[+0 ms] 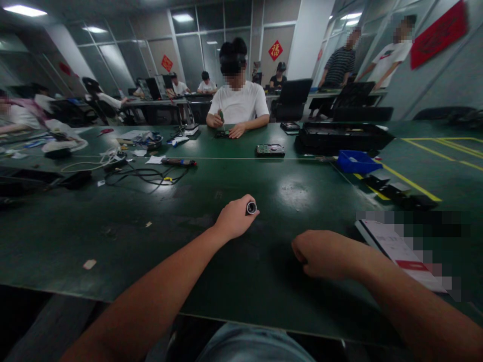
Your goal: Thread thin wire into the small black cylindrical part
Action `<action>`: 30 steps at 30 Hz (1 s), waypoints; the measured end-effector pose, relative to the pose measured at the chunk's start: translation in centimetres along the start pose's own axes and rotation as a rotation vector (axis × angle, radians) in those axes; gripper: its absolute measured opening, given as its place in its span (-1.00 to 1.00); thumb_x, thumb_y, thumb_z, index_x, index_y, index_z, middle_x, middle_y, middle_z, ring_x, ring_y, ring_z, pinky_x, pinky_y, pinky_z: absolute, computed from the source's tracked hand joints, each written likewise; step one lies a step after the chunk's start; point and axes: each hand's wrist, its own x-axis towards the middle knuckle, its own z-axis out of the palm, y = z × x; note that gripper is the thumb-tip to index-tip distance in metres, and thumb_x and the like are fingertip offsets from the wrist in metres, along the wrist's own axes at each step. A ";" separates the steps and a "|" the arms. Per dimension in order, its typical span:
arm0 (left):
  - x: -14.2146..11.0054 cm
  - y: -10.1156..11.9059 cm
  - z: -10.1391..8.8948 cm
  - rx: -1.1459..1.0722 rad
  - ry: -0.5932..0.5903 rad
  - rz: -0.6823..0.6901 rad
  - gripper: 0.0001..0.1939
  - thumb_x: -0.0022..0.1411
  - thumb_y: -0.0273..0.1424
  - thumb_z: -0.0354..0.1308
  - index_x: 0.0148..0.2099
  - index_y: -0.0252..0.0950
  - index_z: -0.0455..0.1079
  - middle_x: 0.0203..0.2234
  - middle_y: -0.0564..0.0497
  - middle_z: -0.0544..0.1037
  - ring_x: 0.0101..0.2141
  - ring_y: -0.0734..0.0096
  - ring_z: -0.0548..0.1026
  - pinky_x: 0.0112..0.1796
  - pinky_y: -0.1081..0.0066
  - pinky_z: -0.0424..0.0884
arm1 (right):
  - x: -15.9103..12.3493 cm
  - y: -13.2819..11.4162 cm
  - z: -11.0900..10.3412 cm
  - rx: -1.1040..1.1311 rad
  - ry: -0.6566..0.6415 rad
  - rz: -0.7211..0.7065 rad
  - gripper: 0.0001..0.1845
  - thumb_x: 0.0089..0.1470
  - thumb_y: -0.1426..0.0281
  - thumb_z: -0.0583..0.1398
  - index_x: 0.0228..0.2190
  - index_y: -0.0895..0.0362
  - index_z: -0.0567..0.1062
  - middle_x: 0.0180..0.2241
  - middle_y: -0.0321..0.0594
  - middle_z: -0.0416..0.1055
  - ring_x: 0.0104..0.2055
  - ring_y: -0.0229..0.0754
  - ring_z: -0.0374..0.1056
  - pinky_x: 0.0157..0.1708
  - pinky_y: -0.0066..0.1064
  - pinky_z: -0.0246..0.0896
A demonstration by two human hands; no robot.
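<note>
Near the middle of the green table, my left hand (234, 219) is wrapped round a dark cylinder (251, 207) with a round silver-rimmed end. That end faces up toward me and looks hollow; the rest of the cylinder is hidden in my fingers, so its kind is unclear. To the right and closer to me, my right hand (324, 254) is closed in a fist, apart from the left. Its back hides whatever the fingers may hold. A white booklet or box (400, 251) with a red band lies beyond my right forearm.
Across the green table (211, 271), a person in white (241, 100) works with a screwdriver on a small part. A hard drive (270, 150), a black tray (339, 136) and a blue bin (358, 162) lie ahead. Cables (147, 173) and an electric screwdriver (179, 162) are at left.
</note>
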 end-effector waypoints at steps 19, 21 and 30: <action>-0.2 0.7 0.0 -0.108 -0.076 0.049 -0.85 0.21 -0.37 0.16 -0.14 -0.19 0.38 -0.33 0.04 0.57 -0.32 0.35 0.49 -0.34 0.42 0.30 | 5.6 -2.1 -0.4 0.409 0.643 -0.094 -0.83 0.17 0.39 0.16 -0.21 0.06 0.53 -0.30 -0.21 0.55 -0.31 -0.14 0.44 -0.34 -0.32 0.28; -0.2 0.7 0.1 -0.112 -0.086 0.062 -0.85 0.21 -0.37 0.14 -0.14 -0.20 0.38 -0.32 0.03 0.57 -0.32 0.35 0.50 -0.33 0.41 0.31 | 5.7 -2.3 -0.1 0.384 0.670 -0.108 -0.84 0.17 0.41 0.16 -0.24 0.08 0.54 -0.27 -0.18 0.53 -0.28 -0.13 0.43 -0.30 -0.29 0.28; -0.2 0.9 0.4 -0.056 -0.095 0.085 -0.84 0.17 -0.44 0.12 -0.16 -0.21 0.36 -0.35 0.01 0.56 -0.34 0.31 0.50 -0.35 0.39 0.30 | 6.1 -2.5 0.3 0.423 0.762 0.000 -0.79 0.09 0.33 0.26 -0.19 0.08 0.47 -0.33 -0.22 0.49 -0.32 -0.15 0.41 -0.37 -0.33 0.23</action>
